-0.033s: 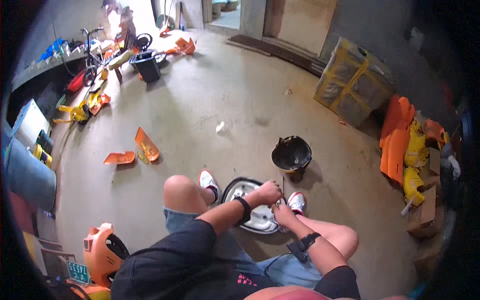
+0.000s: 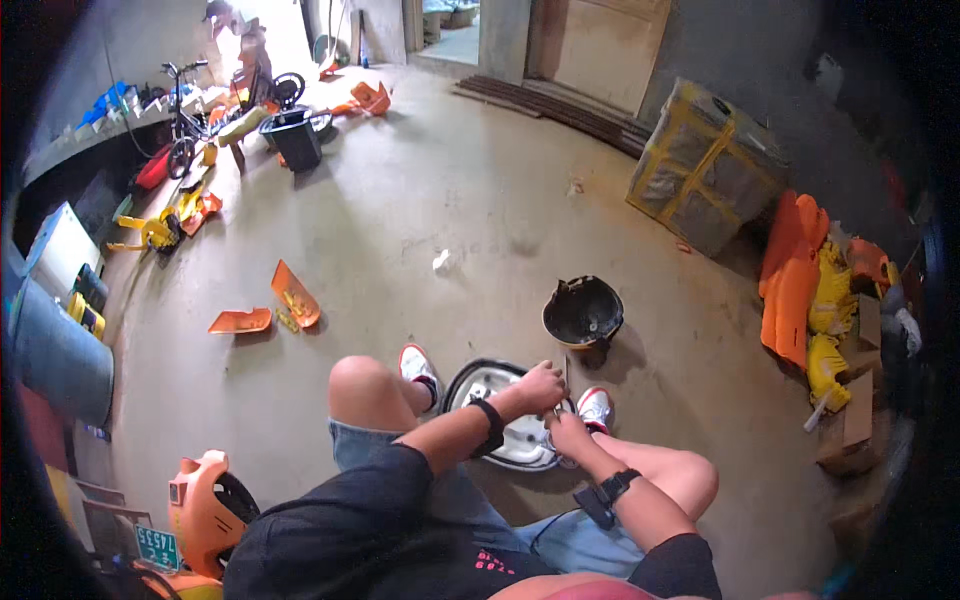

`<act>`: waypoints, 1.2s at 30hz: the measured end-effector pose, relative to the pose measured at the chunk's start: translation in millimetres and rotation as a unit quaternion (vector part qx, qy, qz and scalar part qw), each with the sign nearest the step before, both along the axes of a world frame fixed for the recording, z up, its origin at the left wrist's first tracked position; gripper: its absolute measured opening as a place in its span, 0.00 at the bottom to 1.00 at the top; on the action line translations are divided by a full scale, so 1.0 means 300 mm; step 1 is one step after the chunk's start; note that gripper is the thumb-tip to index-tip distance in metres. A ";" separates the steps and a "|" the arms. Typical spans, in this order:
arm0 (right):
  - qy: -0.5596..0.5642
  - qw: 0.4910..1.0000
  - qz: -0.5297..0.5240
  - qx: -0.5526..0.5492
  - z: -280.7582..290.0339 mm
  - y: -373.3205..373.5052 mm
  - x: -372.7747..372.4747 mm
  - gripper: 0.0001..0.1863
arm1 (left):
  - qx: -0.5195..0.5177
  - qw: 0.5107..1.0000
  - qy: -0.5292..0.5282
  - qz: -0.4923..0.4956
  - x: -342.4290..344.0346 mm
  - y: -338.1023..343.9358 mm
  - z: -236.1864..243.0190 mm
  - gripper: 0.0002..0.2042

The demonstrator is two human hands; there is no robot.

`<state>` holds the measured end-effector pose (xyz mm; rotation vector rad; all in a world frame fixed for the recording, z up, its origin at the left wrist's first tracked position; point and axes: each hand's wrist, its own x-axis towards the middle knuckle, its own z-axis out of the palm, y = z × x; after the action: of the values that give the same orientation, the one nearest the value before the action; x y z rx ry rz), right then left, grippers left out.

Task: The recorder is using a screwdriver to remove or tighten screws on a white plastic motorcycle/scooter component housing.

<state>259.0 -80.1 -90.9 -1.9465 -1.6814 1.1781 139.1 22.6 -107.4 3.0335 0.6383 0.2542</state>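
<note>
On the floor between my feet lies a rounded part (image 2: 527,432), white inside with a black rim. It looks like an upturned seat shell. Over its right side my left hand (image 2: 538,388) is closed, knuckles up. A thin rod (image 2: 566,372) stands out just beyond its fingers. My right hand (image 2: 570,434) is closed too, right below the left and close against it, near the rim. Something small and metallic shows between the two hands, but its kind is hidden by the fingers. Just beyond the part rests a black-lined bowl-shaped thing (image 2: 583,312), like an upturned helmet.
Orange panel pieces (image 2: 295,295) lie at the left on the concrete floor. A taped grey box (image 2: 705,165) stands at the far right, with orange panels (image 2: 790,280) and yellow bags nearer. A black bin (image 2: 293,140) and a bike (image 2: 182,115) are at the far left.
</note>
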 end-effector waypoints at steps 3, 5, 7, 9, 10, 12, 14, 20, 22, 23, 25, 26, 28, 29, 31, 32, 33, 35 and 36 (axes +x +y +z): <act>-0.014 0.998 -0.047 0.026 -0.013 -0.021 -0.021 0.25 | 0.015 0.998 -0.027 0.059 0.003 -0.029 0.004 0.13; 0.010 0.995 -0.085 0.041 -0.056 -0.031 -0.029 0.26 | -0.132 0.936 -0.101 0.310 -0.009 -0.045 0.007 0.19; -0.055 0.992 -0.003 0.112 -0.114 -0.021 -0.019 0.26 | -0.359 0.841 -0.091 0.396 -0.033 -0.050 0.016 0.25; -0.008 0.985 -0.131 0.113 -0.167 0.003 -0.007 0.26 | -0.509 0.834 0.038 0.210 -0.069 -0.079 0.021 0.26; 0.037 0.986 -0.159 0.021 -0.182 0.019 0.002 0.26 | -0.637 0.737 0.027 0.225 -0.087 -0.098 0.019 0.27; 0.107 0.983 -0.147 -0.015 -0.189 0.031 -0.001 0.29 | -0.710 0.693 -0.032 0.122 -0.100 -0.178 -0.007 0.26; 0.104 0.990 -0.093 -0.019 -0.167 0.015 -0.017 0.32 | -0.698 0.703 -0.117 0.072 -0.079 -0.253 -0.054 0.25; 0.069 0.987 0.046 -0.134 -0.021 -0.028 -0.017 0.38 | -0.535 0.777 -0.313 0.104 0.032 -0.376 -0.289 0.25; 0.049 0.984 0.097 -0.144 0.022 -0.024 -0.028 0.37 | -0.441 0.843 -0.294 0.096 0.085 -0.387 -0.337 0.25; 0.013 0.979 0.116 -0.169 0.051 -0.025 -0.031 0.37 | -0.445 0.834 -0.313 0.090 0.103 -0.403 -0.361 0.25; -0.237 0.937 0.230 -0.113 0.142 -0.005 -0.022 0.30 | -0.429 0.848 -0.303 0.061 0.129 -0.375 -0.390 0.23; -0.369 0.902 0.222 -0.030 0.191 -0.008 -0.012 0.21 | -0.417 0.858 -0.293 0.067 0.142 -0.358 -0.394 0.22; -0.371 0.845 0.181 0.339 0.238 0.014 -0.024 0.20 | -0.308 0.903 -0.287 0.087 0.161 -0.353 -0.385 0.23; -0.351 0.796 0.261 0.418 0.242 0.031 -0.014 0.20 | -0.247 0.921 -0.294 0.060 0.153 -0.343 -0.376 0.23; -0.337 0.747 0.419 0.391 0.196 0.044 0.014 0.18 | -0.219 0.952 -0.213 0.021 0.139 -0.326 -0.330 0.24; -0.339 0.734 0.477 0.346 0.162 0.053 0.015 0.17 | -0.219 0.957 -0.192 0.007 0.129 -0.326 -0.283 0.25; -0.390 0.695 0.533 0.287 0.134 0.064 0.021 0.15 | -0.339 0.924 -0.179 0.004 0.108 -0.336 -0.225 0.24; -0.321 0.657 0.615 0.295 0.087 0.138 0.022 0.05 | -0.493 0.842 -0.209 0.062 0.068 -0.362 -0.103 0.22; -0.348 0.658 0.612 0.266 0.063 0.142 0.024 0.05 | -0.529 0.825 -0.162 0.114 0.051 -0.379 -0.056 0.21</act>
<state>266.3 -37.5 -72.0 -0.6723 -3.4226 -0.0965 154.3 -91.0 -124.2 1.7956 0.7601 0.2812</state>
